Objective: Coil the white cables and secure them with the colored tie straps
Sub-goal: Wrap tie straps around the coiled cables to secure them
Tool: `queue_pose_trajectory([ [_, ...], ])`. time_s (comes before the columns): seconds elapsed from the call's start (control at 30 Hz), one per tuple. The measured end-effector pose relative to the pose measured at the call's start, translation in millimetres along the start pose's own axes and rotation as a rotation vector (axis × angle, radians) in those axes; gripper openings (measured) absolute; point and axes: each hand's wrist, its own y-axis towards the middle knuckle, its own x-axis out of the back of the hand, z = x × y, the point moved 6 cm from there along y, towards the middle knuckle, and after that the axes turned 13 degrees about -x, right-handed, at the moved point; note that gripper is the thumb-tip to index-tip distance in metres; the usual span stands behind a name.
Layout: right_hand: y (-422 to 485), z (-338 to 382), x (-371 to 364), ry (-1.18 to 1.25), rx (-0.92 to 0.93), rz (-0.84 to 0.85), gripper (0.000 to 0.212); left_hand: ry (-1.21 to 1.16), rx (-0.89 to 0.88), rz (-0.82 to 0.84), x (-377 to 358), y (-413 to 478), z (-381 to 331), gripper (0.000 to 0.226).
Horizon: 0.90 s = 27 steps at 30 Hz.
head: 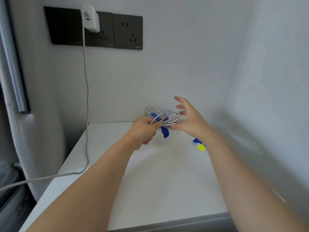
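The white cable coil (164, 116) is held in the air just above the far edge of the white table (158, 173), near the corner of the walls. Its loops are loose and uneven, and a few fan out toward the back. A blue tie strap (164, 132) dangles below the bundle and a purple tie strap (165, 119) shows among the strands. I cannot tell whether either is fastened.

The left hand (143, 131) grips the coil's left end, its fingers curled round several strands. The right hand (189, 119) is at the coil's right end with its fingers spread and straight and its thumb close to the loops. Blur hides whether it touches them.

The step looks like gathering the loops so that a strap can close round them. To do it well, the right hand should sweep the stray loops flat against the rest and even out their size while the left holds its grip firm. The dangling strap then goes snugly round the whole bundle at the waist, with its tail pressed down fully. A slack wrap would likely let the loops spring apart.

A spare blue strap (196, 140) and a yellow strap (201, 147) lie on the table beneath the right wrist. On the wall at the left, a white charger (90, 18) sits in a dark socket panel (127, 31), and its cord (86, 97) trails down past the table.
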Motion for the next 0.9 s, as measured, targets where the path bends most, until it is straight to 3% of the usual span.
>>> queue_pose_trajectory([
  [0.07, -5, 9, -7, -0.095, 0.154, 0.054, 0.077, -0.013, 0.036, 0.065, 0, -2, 1, 0.025],
  [0.13, -6, 11, -14, -0.143, 0.196, 0.116, 0.066, -0.035, 0.064, 0.124, 0, -3, 2, 0.024],
  [0.3, -4, 9, -8, -0.106, 0.155, 0.095, 0.041, -0.111, 0.125, 0.214, -2, -6, 4, 0.013],
  [0.47, -5, 12, -3, -0.057, 0.122, 0.072, 0.027, -0.291, 0.178, 0.27, -4, -8, 4, 0.019],
  [0.63, -5, 11, 2, -0.033, 0.107, 0.085, 0.027, -0.446, 0.233, 0.262, -9, -11, 4, 0.029],
  [0.9, 3, 3, -3, -0.105, 0.094, 0.083, 0.018, -0.32, 0.264, 0.256, -13, -13, 9, 0.014],
])
